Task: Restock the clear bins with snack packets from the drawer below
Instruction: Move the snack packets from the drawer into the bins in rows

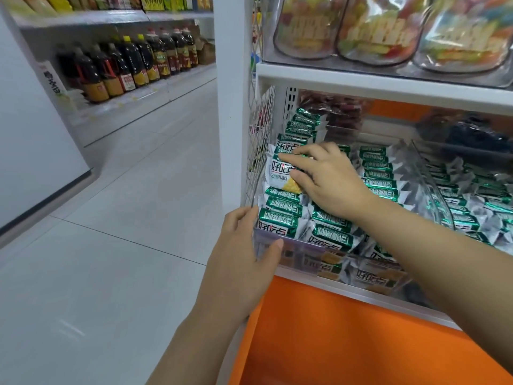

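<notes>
— Two hands are busy here, as we see it. Our left hand [244, 262] grips the front left corner of the clear bin [294, 255], thumb on the front wall and fingers round the side, low in the middle of the frame.
— And our right hand [327, 182]?
— It reaches in from the right and holds a snack packet [279, 173], fingers curled over its top edge and thumb beneath. The packet stands up in the left row, about halfway back in the bin.
— What else do we have?
— Green packets [377, 173] fill the bin in rows, and a neighbouring bin [433, 190] to the right holds more. Candy bags [374, 29] sit on the shelf above, an orange panel [347, 343] lies below, and dark bottles [133, 65] line a shelf at upper left
</notes>
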{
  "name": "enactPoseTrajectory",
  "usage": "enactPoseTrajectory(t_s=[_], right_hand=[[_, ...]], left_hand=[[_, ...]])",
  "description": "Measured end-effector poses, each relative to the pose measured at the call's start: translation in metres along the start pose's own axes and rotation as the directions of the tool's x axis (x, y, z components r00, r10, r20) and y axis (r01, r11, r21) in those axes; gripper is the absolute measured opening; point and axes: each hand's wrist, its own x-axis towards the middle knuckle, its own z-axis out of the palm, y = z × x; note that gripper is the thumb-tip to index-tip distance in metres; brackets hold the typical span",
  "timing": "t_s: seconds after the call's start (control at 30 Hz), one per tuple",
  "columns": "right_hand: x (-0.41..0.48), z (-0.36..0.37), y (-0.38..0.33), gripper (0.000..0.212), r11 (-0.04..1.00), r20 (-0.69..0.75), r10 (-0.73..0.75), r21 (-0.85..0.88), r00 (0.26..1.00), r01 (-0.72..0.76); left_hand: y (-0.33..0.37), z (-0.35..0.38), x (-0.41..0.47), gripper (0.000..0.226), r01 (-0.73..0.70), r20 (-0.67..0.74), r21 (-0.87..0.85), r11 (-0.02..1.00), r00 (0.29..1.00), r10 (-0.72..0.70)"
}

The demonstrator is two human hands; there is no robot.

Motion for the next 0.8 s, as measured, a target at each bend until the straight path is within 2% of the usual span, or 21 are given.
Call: enactPoseTrajectory(t_s=[0.1, 0.27, 0.4, 0.53, 0.67, 0.73, 0.8], right_hand=[[0.000, 0.001, -0.002, 0.041, 0.999, -0.002, 0.015, -0.047, 1.000, -0.015], [-0.008, -0.003, -0.005, 0.048, 0.999, 0.029, 0.044, -0.026, 0.999, -0.044], [-0.030, -0.011, -0.012, 0.048, 0.997, -0.107, 0.030, 0.079, 0.994, -0.022], [-0.056, -0.005, -0.018, 0.043, 0.993, -0.209, -0.052, 0.097, 0.977, 0.073], [-0.085, 0.002, -0.021, 0.028, 0.960, -0.264, -0.158, 0.186, 0.952, 0.211], [-0.101, 0.007, -0.023, 0.023, 0.935, -0.274, -0.213, 0.222, 0.938, 0.278], [-0.119, 0.014, -0.024, 0.021, 0.910, -0.290, -0.241, 0.264, 0.926, 0.319]], left_hand=[[0.000, 0.002, 0.000, 0.057, 0.006, -0.002, -0.004, 1.000, 1.000, -0.006], [-0.003, 0.008, -0.003, 0.064, 0.003, -0.003, 0.054, 0.999, 1.000, -0.003], [-0.004, 0.009, -0.009, 0.073, 0.042, 0.032, 0.296, 0.954, 0.998, -0.054], [-0.001, 0.015, -0.017, 0.075, 0.064, -0.055, 0.354, 0.933, 0.997, -0.047], [-0.001, 0.031, -0.032, 0.058, -0.058, -0.247, 0.235, 0.970, 0.962, 0.117], [-0.002, 0.038, -0.039, 0.040, -0.102, -0.271, 0.253, 0.962, 0.947, 0.172], [-0.005, 0.042, -0.042, 0.026, -0.088, -0.255, 0.268, 0.959, 0.954, 0.159]])
